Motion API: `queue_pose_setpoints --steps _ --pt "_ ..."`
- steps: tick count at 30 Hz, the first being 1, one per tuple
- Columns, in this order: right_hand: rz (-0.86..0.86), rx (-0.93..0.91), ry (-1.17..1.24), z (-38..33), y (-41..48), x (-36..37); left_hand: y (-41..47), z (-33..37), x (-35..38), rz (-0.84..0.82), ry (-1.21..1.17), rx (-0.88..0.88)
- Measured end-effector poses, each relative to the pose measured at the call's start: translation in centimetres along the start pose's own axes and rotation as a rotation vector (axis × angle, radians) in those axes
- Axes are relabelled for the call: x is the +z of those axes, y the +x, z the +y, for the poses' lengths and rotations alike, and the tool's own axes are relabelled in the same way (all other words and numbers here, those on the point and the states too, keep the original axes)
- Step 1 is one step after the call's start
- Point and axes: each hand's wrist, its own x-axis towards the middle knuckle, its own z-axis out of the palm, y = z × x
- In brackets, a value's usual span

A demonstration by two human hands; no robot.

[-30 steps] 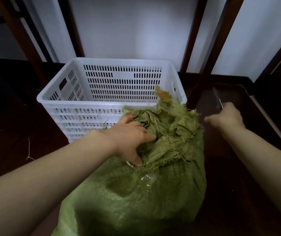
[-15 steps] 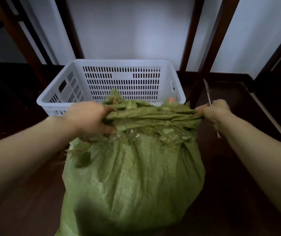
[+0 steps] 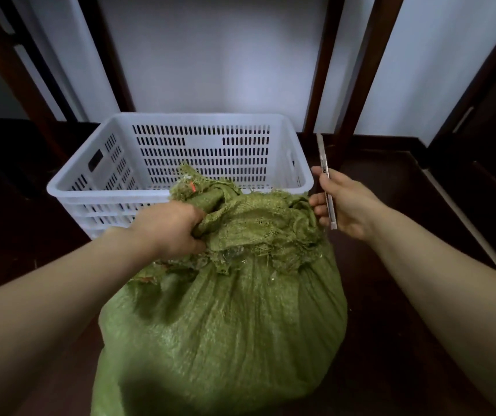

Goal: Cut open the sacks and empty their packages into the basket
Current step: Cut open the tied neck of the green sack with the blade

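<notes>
The frayed top of a green woven sack is clenched by the left hand, a slim metal knife by the right hand, centre right.

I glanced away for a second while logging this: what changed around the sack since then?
The right hand let go of the sack and now holds just the knife, upright. The sack's stretched top slumped into a crumple. The left hand still grips that top; the basket stayed put.

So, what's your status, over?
Left hand grips green woven sack at its top. Right hand holds slim silvery knife. White slotted plastic basket behind, no packages showing. Nothing blocking.
</notes>
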Motion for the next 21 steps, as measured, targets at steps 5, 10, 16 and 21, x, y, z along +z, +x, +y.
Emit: queue_pose_setpoints --steps 5,10,16,21 --pt "0.047 0.029 -0.093 -0.2 -0.3 0.6 0.5 1.0 0.1 -0.031 -0.001 -0.007" --pt "0.006 0.074 -0.047 -0.3 -0.4 1.2 0.9 1.2 0.1 -0.046 -0.028 -0.011" --pt "-0.039 0.133 -0.01 -0.4 -0.6 2.0 1.0 1.4 -0.1 -0.058 -0.037 -0.024" --pt "-0.061 0.108 -0.03 -0.6 -1.0 2.4 1.0 1.4 0.0 -0.053 -0.047 -0.03"
